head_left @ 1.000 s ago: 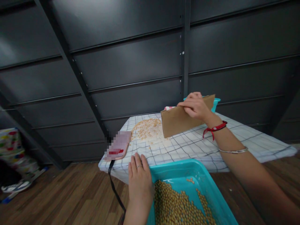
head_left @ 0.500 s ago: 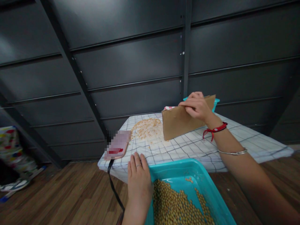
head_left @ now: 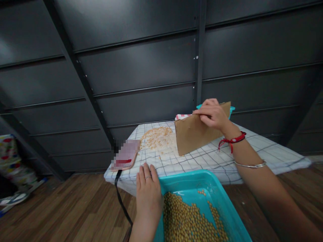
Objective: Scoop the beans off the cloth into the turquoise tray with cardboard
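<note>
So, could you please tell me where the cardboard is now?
In the head view, the cardboard is right of centre, held in the right hand, beside the scattered yellow bits.

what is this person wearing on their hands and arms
The left hand wears a thin silvery ring. The right hand has a red bracelet with loose cord ends at its wrist, and a slim silver bangle circles that bare forearm.

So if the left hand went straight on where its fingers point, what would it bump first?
Probably the left edge of the scattered yellowish bits on the checked cloth. The left hand would pass right of the phone, though height is hard to judge.
</note>
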`<state>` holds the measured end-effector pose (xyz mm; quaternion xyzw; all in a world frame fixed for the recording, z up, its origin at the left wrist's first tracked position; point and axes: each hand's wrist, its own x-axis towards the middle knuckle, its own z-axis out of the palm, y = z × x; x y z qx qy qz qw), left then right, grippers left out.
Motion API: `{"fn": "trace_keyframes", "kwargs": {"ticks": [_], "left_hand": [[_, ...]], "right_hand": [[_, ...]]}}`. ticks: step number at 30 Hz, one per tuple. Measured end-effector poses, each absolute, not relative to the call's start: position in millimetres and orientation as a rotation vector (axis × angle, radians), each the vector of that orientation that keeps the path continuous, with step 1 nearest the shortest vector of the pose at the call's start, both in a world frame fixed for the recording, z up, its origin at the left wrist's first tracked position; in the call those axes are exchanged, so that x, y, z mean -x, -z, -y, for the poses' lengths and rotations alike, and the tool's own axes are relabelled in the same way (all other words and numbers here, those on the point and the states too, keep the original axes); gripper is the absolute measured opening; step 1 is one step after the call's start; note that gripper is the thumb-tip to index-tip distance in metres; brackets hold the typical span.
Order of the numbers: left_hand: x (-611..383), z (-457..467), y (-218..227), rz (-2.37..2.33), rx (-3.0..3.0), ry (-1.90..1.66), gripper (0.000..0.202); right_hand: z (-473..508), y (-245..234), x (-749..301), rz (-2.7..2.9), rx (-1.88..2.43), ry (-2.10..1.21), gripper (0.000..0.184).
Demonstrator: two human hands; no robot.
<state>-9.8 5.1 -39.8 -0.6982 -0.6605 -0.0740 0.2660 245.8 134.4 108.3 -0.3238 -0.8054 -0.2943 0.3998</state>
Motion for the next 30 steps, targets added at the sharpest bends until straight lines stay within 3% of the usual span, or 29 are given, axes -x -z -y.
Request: {"fn": "trace_keyframes", "kwargs": {"ticks": [11,23,30], "left_hand": [[6,-9,40,1.868,1.857,0.247,0.06],[10,-6,36,1.79,1.895,0.171,0.059],[2,-6,33,1.802,1.818,0.127,0.06]], "right_hand": [[-111,-114,-248,2.12,0.839,0.744,0.032],[-73,-105,-265,2.087,0.83,1.034,0.026],[-55,-102,-265,2.154,0.77,1.038,0.023]]}}
